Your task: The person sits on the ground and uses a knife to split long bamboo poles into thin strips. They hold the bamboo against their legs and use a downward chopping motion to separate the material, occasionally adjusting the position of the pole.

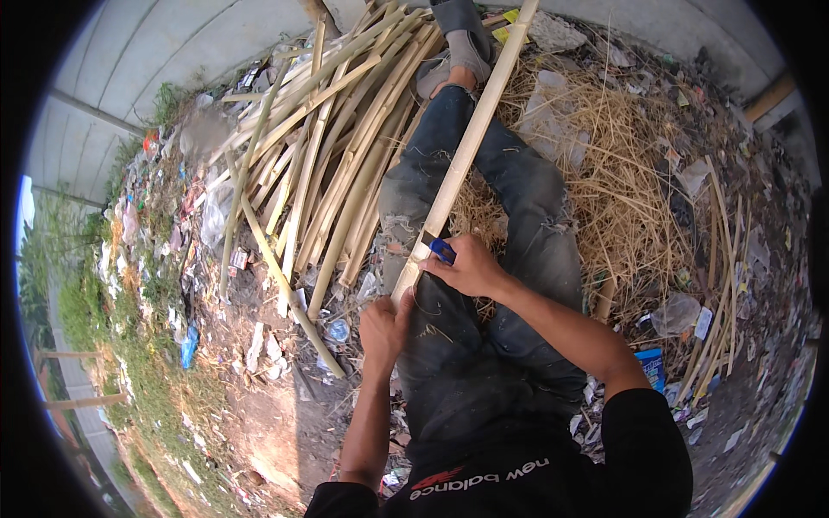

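Observation:
A long, pale split bamboo strip slants across my legs, from my left thigh up past my shoes. My left hand is closed around its near end, thumb lying along it. A little farther up, my right hand grips a small knife with a blue handle. Its dark blade meets the strip's surface, though the cutting edge is partly hidden by my fingers. Both of my legs, in worn dark trousers, stretch forward under the strip.
Left of my legs lies a large pile of split bamboo strips. Thin straw-like shavings cover the ground to the right, with more thin strips beyond. Plastic litter is scattered around. A grey wall stands at the far side.

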The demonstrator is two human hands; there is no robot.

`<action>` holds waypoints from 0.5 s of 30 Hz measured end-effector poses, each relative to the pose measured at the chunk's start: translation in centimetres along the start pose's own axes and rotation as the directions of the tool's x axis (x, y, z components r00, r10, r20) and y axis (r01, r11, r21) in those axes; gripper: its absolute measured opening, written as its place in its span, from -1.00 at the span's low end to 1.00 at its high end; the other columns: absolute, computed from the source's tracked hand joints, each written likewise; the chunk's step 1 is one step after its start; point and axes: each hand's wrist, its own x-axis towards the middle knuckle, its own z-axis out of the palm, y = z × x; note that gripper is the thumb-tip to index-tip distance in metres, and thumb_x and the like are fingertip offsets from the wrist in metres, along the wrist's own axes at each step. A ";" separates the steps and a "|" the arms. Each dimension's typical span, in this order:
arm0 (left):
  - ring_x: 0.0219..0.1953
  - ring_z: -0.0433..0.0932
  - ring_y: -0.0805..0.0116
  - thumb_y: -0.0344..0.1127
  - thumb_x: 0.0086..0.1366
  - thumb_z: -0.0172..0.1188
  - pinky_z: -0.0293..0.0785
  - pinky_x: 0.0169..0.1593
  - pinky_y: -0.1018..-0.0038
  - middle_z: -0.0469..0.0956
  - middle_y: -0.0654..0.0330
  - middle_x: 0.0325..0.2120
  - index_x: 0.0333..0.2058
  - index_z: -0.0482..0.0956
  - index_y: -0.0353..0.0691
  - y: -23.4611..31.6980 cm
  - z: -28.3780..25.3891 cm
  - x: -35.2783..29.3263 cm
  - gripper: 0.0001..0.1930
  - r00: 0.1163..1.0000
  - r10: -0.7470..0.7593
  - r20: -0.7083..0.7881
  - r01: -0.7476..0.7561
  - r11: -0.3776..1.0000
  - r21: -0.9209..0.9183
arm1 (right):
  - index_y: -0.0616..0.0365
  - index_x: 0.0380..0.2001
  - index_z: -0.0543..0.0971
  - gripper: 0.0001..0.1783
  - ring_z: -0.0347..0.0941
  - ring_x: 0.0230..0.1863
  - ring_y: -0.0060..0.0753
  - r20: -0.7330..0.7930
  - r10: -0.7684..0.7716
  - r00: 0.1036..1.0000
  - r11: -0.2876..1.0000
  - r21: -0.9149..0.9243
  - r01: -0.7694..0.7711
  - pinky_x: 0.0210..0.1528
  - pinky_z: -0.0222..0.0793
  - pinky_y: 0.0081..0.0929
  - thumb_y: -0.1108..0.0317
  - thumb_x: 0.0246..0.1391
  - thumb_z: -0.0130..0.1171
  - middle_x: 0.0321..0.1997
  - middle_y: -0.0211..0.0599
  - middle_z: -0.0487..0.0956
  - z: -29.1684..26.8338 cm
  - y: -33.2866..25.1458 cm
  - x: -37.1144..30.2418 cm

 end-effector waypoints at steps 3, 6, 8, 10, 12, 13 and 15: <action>-0.50 0.58 -0.29 0.38 0.34 0.16 0.45 -0.36 0.02 0.51 -0.25 -0.65 -0.54 0.57 -0.49 -0.4 0.3 0.0 -0.18 1.000 -0.006 -0.013 0.006 1.000 0.000 | 0.27 -0.58 0.57 -0.58 0.34 -0.67 -0.20 -0.010 -0.054 0.999 0.998 0.025 0.054 -0.49 0.25 -0.19 0.13 0.13 0.38 -0.72 -0.14 0.44 0.1 0.2 0.1; -0.58 0.52 -0.19 0.38 0.36 0.13 0.41 -0.39 0.03 0.48 -0.22 -0.68 -0.59 0.54 -0.48 -0.5 0.3 0.2 -0.17 1.000 -0.009 0.010 0.009 0.998 -0.060 | 0.26 -0.54 0.59 -0.65 0.43 -0.62 -0.01 0.017 -0.150 0.988 0.989 -0.013 0.151 -0.46 0.31 -0.16 0.19 0.13 0.35 -0.68 -0.05 0.49 0.1 0.0 0.0; -0.64 0.46 -0.05 0.38 0.38 0.11 0.38 -0.42 0.06 0.44 -0.16 -0.73 -0.63 0.51 -0.49 -0.4 -0.3 1.0 -0.16 0.998 -0.004 0.070 0.013 0.992 -0.127 | 0.26 -0.54 0.57 -0.64 0.43 -0.64 -0.02 0.015 -0.269 0.963 0.963 -0.025 0.269 -0.48 0.32 -0.17 0.20 0.14 0.37 -0.68 -0.07 0.47 0.7 -0.8 -0.7; -0.66 0.38 0.15 0.37 0.40 0.10 0.33 -0.45 0.13 0.39 -0.04 -0.76 -0.67 0.47 -0.46 -1.0 -0.4 1.6 -0.15 0.993 0.000 0.121 0.022 0.983 -0.183 | 0.25 -0.52 0.57 -0.65 0.49 -0.61 0.05 0.062 -0.314 0.947 0.949 -0.013 0.315 -0.48 0.35 -0.15 0.20 0.15 0.39 -0.66 -0.05 0.49 1.5 -1.0 -1.5; -0.65 0.34 0.31 0.37 0.41 0.10 0.30 -0.47 0.20 0.35 0.08 -0.78 -0.70 0.45 -0.42 -1.4 -0.8 2.1 -0.16 0.981 -0.030 0.191 0.074 0.970 -0.231 | 0.25 -0.51 0.57 -0.63 0.49 -0.62 0.03 0.024 -0.252 0.968 0.965 -0.066 0.253 -0.50 0.34 -0.15 0.16 0.17 0.38 -0.66 -0.07 0.50 0.8 -1.1 -1.5; -0.64 0.33 0.36 0.37 0.41 0.09 0.29 -0.48 0.24 0.34 0.13 -0.77 -0.71 0.44 -0.40 -1.5 -1.0 2.1 -0.16 0.969 -0.065 0.238 0.126 0.960 -0.250 | 0.24 -0.50 0.57 -0.62 0.49 -0.62 0.02 0.008 -0.219 0.976 0.972 -0.090 0.219 -0.50 0.33 -0.15 0.15 0.18 0.37 -0.66 -0.08 0.50 0.2 -2.0 -1.3; -0.62 0.32 0.42 0.37 0.42 0.09 0.27 -0.49 0.29 0.34 0.21 -0.77 -0.73 0.43 -0.35 -1.8 -1.2 2.2 -0.17 0.952 -0.107 0.288 0.189 0.943 -0.275 | 0.24 -0.48 0.55 -0.56 0.49 -0.56 0.06 -0.030 -0.132 0.991 0.984 -0.124 0.127 -0.42 0.37 -0.11 0.06 0.32 0.24 -0.63 -0.08 0.51 -1.3 -2.7 -0.8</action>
